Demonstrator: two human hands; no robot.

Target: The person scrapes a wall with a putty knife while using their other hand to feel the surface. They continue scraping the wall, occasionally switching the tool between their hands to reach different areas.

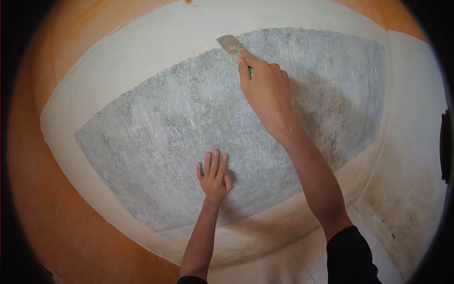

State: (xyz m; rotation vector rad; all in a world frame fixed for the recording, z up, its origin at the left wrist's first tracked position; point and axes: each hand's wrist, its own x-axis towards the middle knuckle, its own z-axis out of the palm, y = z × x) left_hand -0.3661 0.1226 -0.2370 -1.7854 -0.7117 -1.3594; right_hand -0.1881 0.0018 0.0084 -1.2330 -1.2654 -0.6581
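We see the right hand grasping a scraper, its index finger stretched along toward the metal blade and its thumb braced on the near side; a bit of green shows where the handle disappears into the fist. The blade reaches up and to the left of that hand, across the upper border of the rough grey patch, with its tip over the smooth pale band beyond. We cannot tell whether its edge presses on the surface.

Below and to the left of the right hand, the left hand holds nothing; its fingers are spread and it rests against the grey patch, as if for support. The patch lies behind both hands and spreads out on either side of them, while orange wall shows far to the left of the left hand.

We judge the step in hand to be scraping along the patch's upper border. The next move seems to call for a low blade angle, steady pressure from the right hand and a firm brace from the left.

As for containers, we make out none near either hand, so we have no contents to tell.
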